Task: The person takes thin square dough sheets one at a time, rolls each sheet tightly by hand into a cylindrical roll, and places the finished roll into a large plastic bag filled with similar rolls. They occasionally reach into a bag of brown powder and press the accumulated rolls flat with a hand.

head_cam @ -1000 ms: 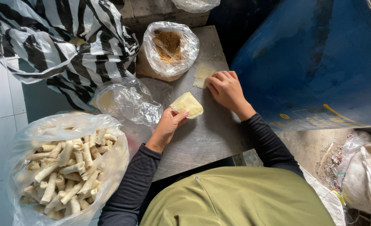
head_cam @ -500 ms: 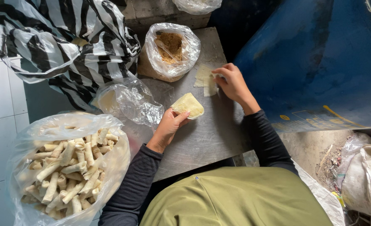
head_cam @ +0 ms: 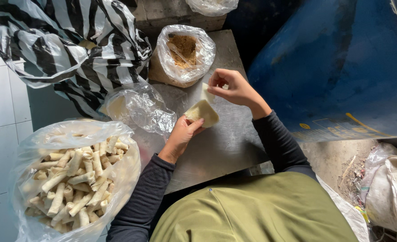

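A pale, folded dough wrapper (head_cam: 203, 112) lies on the grey metal table (head_cam: 216, 148), and my left hand (head_cam: 182, 134) presses its fingertips on the wrapper's near edge. Above the table my right hand (head_cam: 232, 87) pinches a thin wrapper sheet (head_cam: 206, 93) that hangs from its fingers, just beyond the folded one. A clear bag of brown crumbly filling (head_cam: 185, 51) stands at the far edge. A crumpled clear bag with more wrappers (head_cam: 135, 107) lies left of my left hand.
A big clear bag of finished pale rolls (head_cam: 70, 179) sits at the near left. A black-and-white striped plastic bag (head_cam: 64, 40) fills the far left. A large blue drum (head_cam: 337, 67) stands close on the right, and sacks (head_cam: 391, 192) lie on the dirt floor.
My right hand has gone from resting beside the folded wrapper to the sheets farther back, and now lifts one sheet off the table. My left hand has stayed on the folded wrapper.
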`<action>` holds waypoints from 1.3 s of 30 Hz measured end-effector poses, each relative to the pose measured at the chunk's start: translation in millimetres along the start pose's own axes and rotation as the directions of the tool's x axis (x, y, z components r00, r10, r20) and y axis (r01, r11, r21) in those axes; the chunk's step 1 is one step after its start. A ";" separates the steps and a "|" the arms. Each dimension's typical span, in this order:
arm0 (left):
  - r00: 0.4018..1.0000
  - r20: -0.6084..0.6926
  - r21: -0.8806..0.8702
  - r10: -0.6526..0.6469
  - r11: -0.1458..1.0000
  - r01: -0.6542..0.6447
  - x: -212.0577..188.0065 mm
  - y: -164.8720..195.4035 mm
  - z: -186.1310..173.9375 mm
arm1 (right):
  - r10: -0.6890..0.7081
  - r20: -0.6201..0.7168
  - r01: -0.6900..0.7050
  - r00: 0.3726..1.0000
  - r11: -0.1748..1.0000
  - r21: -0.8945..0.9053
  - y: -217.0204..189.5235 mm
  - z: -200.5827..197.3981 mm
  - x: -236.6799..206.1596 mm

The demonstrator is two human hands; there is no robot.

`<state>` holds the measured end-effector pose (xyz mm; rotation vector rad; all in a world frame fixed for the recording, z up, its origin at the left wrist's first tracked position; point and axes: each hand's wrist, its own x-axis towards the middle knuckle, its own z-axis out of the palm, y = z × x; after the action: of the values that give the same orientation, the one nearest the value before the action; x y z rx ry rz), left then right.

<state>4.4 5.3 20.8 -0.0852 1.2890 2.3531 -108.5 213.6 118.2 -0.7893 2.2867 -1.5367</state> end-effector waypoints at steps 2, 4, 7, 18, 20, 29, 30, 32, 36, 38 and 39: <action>1.000 -0.004 -0.003 -0.002 1.000 0.002 0.7 0.3 -1.1 | 0.065 -0.025 -0.057 0.998 0.968 0.243 6.7 0.6 7.1; 1.000 -0.008 -0.011 0.004 1.000 -0.004 1.3 0.2 -1.2 | 0.114 -0.050 -0.088 0.992 0.923 0.374 16.4 -1.9 9.3; 1.000 -0.005 -0.019 0.010 1.000 -0.011 2.2 -0.7 -0.1 | 0.169 -0.117 -0.108 0.979 0.908 0.406 31.3 -9.1 7.1; 0.999 -0.033 0.018 -0.001 1.000 0.002 4.2 -4.0 -1.8 | 0.209 -0.240 -0.157 0.948 0.963 0.219 55.4 -5.5 10.5; 1.000 -0.027 0.015 -0.006 1.000 0.007 4.3 -5.2 -1.4 | 0.153 -0.233 -0.120 0.960 0.981 0.152 54.0 -6.6 4.4; 1.000 -0.021 0.027 -0.008 1.000 0.009 3.5 -6.0 0.3 | 0.109 -0.176 0.015 0.978 0.811 0.585 48.5 -15.3 -1.0; 1.000 -0.027 0.031 -0.006 0.999 0.007 3.5 -5.6 0.3 | 0.105 -0.178 0.021 0.978 0.806 0.591 47.2 -15.3 -1.0; 1.000 -0.017 0.014 -0.002 1.000 0.002 3.4 -5.6 0.6 | 0.085 -0.229 -0.002 0.970 0.939 0.344 44.4 -14.8 -3.5; 1.000 -0.016 0.011 -0.007 1.000 0.007 3.6 -6.9 2.5 | -0.016 -0.305 -0.033 0.952 0.987 -0.156 40.6 -13.6 -7.8; 1.000 -0.003 0.003 0.000 1.000 0.000 2.8 -7.1 2.6 | -0.004 -0.278 0.000 0.961 1.000 -0.016 41.5 -14.0 -6.7; 1.000 0.004 0.000 0.007 1.000 -0.007 3.1 -6.7 2.5 | -0.003 -0.264 0.017 0.965 0.998 0.053 42.7 -14.9 -4.7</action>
<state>4.9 11.5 16.2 -0.0766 1.2891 2.3580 -124.4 240.0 84.8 -0.6143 2.4122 -1.7964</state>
